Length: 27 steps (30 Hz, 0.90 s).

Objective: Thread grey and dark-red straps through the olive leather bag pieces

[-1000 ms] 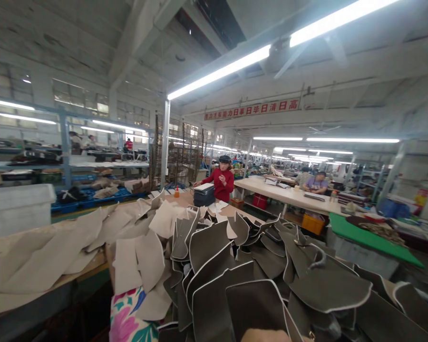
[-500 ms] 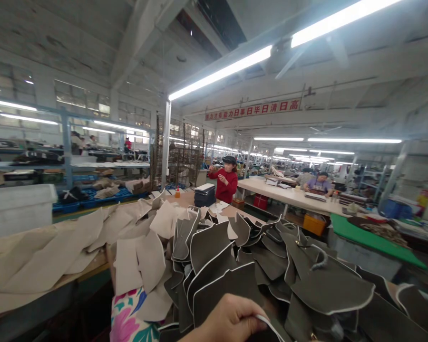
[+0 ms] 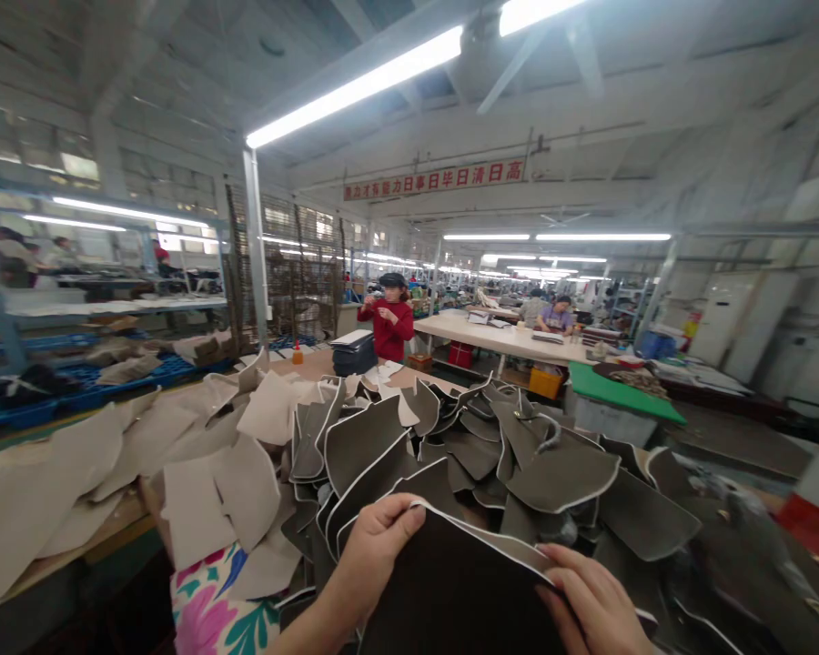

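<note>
Spanning both grips, the dark panel (image 3: 468,582) lay at six o'clock, its pale edge slanting from ten to four; left hand (image 3: 375,541) and right hand (image 3: 597,600), equally near, pinched it closed

2 hands: L hand (image 3: 375,546), R hand (image 3: 591,596). 1 held dark pc (image 3: 464,582), no. of layers unclear. Loose dark pcs (image 3: 563,468): 10+, overlap, exact no. unclear. Beige pcs (image 3: 195,509): 5+, same issue. 1 dark stack (image 3: 355,357), pcs in it too small to count. 1 orange btl (image 3: 298,357), 1 floral cloth (image 3: 222,605), 1 green board (image 3: 624,393), 1 yellow crate (image 3: 544,383), 1 red-lettered banner (image 3: 437,180). Ppl: 1 in red top (image 3: 392,323), 1 in purple top (image 3: 556,318), others too small to count.
</note>
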Each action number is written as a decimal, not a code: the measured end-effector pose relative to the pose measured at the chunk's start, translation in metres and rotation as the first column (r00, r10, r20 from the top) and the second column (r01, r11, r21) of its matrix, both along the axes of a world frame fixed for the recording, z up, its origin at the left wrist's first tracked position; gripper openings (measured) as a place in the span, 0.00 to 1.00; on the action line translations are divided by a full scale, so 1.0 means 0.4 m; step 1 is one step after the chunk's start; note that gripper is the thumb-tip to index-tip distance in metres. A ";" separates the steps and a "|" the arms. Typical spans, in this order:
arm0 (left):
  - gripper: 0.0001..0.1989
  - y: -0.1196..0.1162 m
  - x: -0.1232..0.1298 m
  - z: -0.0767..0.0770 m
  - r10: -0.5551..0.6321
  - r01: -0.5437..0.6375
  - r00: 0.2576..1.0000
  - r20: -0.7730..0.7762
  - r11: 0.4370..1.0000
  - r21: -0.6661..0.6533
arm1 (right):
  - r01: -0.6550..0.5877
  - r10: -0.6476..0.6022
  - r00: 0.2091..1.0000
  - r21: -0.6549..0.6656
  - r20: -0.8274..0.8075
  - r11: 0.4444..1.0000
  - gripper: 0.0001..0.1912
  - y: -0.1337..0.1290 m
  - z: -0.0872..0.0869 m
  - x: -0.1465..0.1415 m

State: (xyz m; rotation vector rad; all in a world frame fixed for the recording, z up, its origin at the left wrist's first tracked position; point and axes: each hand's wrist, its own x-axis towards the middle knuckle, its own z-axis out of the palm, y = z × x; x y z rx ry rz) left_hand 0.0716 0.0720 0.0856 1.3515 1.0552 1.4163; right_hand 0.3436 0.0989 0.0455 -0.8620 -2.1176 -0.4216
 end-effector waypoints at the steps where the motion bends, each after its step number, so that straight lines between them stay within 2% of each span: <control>1: 0.14 0.002 -0.003 -0.003 -0.014 0.014 1.000 -0.001 1.000 -0.006 | 0.020 -0.020 1.000 0.029 -0.001 0.999 0.05 -0.004 0.015 -0.002; 3: 0.13 0.000 -0.011 0.000 -0.048 0.048 0.996 -0.073 0.999 -0.001 | 0.045 -0.045 0.999 0.035 0.000 0.998 0.06 -0.012 0.041 -0.011; 6: 0.11 -0.011 -0.020 0.029 -0.129 0.139 0.940 -0.315 0.990 0.009 | 0.039 -0.037 0.999 -0.035 0.040 0.999 0.07 -0.025 0.065 -0.027; 9: 0.12 -0.017 -0.020 0.060 -0.183 0.248 0.783 -0.595 0.968 0.030 | 0.014 -0.005 0.997 -0.105 0.080 0.994 0.07 -0.034 0.082 -0.037; 12: 0.11 -0.010 -0.016 0.067 -0.152 0.288 0.623 -0.767 0.957 0.044 | 0.002 0.012 0.995 -0.139 0.100 0.990 0.07 -0.040 0.097 -0.042; 14: 0.11 -0.003 -0.015 0.059 -0.133 0.280 0.581 -0.803 0.959 0.044 | 0.004 0.013 0.994 -0.159 0.105 0.987 0.07 -0.042 0.104 -0.040; 20: 0.11 0.005 -0.021 0.040 -0.201 0.290 0.581 -0.788 0.956 -0.030 | 0.025 -0.004 0.995 -0.222 0.098 0.975 0.07 -0.044 0.104 -0.036; 25: 0.09 -0.001 0.016 0.054 -0.207 0.305 0.467 -0.860 0.950 -0.063 | -0.022 0.057 0.990 -0.255 0.130 0.967 0.08 -0.047 0.107 -0.063; 27: 0.08 0.000 0.039 0.057 -0.208 0.313 0.442 -0.873 0.947 -0.067 | -0.035 0.075 0.986 -0.252 0.149 0.967 0.08 -0.049 0.112 -0.077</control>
